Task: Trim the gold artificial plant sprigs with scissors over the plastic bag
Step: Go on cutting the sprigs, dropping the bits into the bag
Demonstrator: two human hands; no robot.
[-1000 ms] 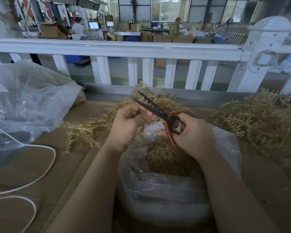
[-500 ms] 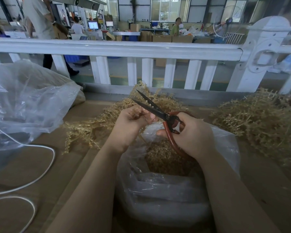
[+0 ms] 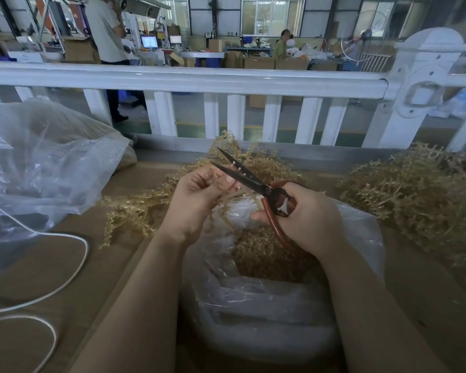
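Wooden table (image 3: 65, 265), plastic bag (image 3: 253, 313) holding gold trimmings (image 3: 261, 251)

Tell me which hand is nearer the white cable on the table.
Left. The left hand holds a sprig above the bag, on the white cable's side; the right hand, gripping the scissors, lies farther right.

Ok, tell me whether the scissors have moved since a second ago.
No. The scissors, blades open, still point up-left at the same spot below the white railing.
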